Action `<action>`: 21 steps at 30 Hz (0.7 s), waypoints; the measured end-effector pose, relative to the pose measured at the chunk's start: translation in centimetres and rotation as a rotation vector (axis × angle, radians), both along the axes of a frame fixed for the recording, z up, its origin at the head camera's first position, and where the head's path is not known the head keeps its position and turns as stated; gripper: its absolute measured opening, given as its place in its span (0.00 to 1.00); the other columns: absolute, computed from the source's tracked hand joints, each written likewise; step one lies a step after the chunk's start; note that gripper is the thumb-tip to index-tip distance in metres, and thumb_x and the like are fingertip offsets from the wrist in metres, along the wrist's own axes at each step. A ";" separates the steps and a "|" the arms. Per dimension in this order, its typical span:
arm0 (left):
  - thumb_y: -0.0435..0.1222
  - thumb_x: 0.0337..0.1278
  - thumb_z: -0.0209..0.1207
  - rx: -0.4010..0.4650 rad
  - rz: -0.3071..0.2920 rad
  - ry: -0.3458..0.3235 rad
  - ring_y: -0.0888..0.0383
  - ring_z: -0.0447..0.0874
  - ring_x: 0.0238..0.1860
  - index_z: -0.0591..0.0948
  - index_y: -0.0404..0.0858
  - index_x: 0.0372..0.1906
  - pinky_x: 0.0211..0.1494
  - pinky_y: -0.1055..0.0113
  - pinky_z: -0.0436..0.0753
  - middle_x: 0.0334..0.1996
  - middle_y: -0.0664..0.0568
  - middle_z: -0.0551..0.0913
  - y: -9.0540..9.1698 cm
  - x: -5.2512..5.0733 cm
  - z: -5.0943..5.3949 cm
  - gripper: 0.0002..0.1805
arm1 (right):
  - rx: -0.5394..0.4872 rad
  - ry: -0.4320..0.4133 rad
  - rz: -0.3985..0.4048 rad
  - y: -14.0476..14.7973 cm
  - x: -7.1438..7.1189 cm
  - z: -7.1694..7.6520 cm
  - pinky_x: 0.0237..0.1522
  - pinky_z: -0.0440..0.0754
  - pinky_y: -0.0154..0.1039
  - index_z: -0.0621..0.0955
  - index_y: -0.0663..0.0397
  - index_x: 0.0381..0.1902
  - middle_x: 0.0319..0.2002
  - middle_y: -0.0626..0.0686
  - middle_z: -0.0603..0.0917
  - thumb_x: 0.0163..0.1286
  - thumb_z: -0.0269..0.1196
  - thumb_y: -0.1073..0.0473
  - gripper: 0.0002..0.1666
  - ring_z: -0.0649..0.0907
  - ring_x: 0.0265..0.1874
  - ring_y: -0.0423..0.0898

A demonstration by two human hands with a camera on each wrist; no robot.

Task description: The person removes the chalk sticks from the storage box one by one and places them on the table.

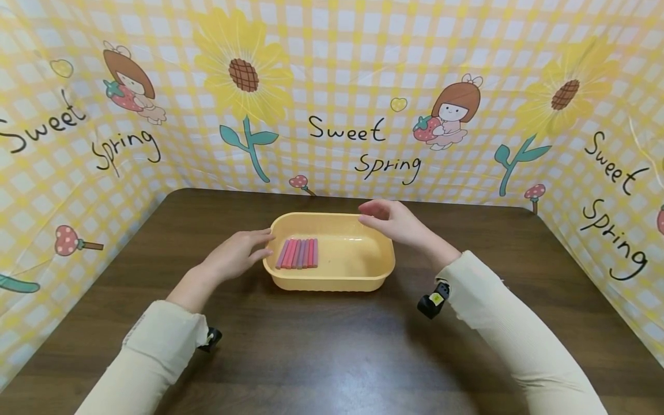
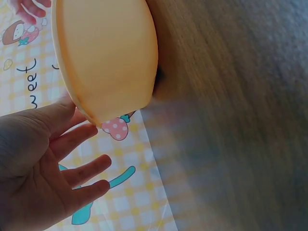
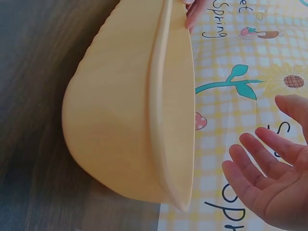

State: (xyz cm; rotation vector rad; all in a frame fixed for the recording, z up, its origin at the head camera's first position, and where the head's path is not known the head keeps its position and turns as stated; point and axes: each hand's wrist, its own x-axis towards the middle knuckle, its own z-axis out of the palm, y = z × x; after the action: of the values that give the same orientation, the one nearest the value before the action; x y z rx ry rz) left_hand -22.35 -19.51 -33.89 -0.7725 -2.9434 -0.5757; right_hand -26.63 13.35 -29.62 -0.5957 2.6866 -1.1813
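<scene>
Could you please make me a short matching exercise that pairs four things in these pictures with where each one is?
Things:
1. Rounded, yellow, open-topped tub
2. Row of thin pink and purple sticks
3. Bare left hand
4. Bare right hand

Places:
A. Raised near the tub's right end, fingers clear of it
B. Side by side inside the tub, in its left half
C. At the rim of the tub's left end
D. Standing on the dark brown wooden table

Pairs: 1-D, 2-B, 3-C, 4-A
</scene>
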 end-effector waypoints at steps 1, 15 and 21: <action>0.35 0.62 0.54 0.000 0.002 -0.002 0.38 0.70 0.62 0.73 0.27 0.58 0.66 0.45 0.68 0.60 0.33 0.72 0.0 0.0 0.0 0.22 | -0.005 -0.015 0.000 -0.1 -0.1 0.0 0.59 0.75 0.49 0.75 0.53 0.58 0.55 0.54 0.79 0.67 0.57 0.45 0.26 0.78 0.55 0.50; 0.35 0.63 0.54 -0.001 0.021 -0.018 0.38 0.71 0.62 0.73 0.27 0.58 0.66 0.45 0.69 0.60 0.33 0.73 0.2 0.3 0.4 0.22 | -0.134 -0.300 0.010 -2.3 -2.2 0.6 0.54 0.81 0.43 0.71 0.57 0.61 0.58 0.61 0.77 0.69 0.54 0.45 0.29 0.79 0.56 0.56; 0.34 0.62 0.55 0.000 0.028 -0.021 0.39 0.71 0.62 0.73 0.27 0.58 0.66 0.46 0.69 0.59 0.34 0.73 0.1 0.3 0.3 0.22 | -0.133 -0.354 0.015 -3.1 -3.2 0.7 0.54 0.81 0.43 0.67 0.59 0.64 0.58 0.62 0.77 0.69 0.55 0.45 0.33 0.80 0.55 0.55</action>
State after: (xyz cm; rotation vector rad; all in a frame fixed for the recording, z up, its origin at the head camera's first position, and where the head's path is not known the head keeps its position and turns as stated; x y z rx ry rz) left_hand -22.08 -19.38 -33.63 -0.7292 -2.9677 -0.5861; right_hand -29.82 10.27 -28.91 -0.3799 2.3195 -1.3278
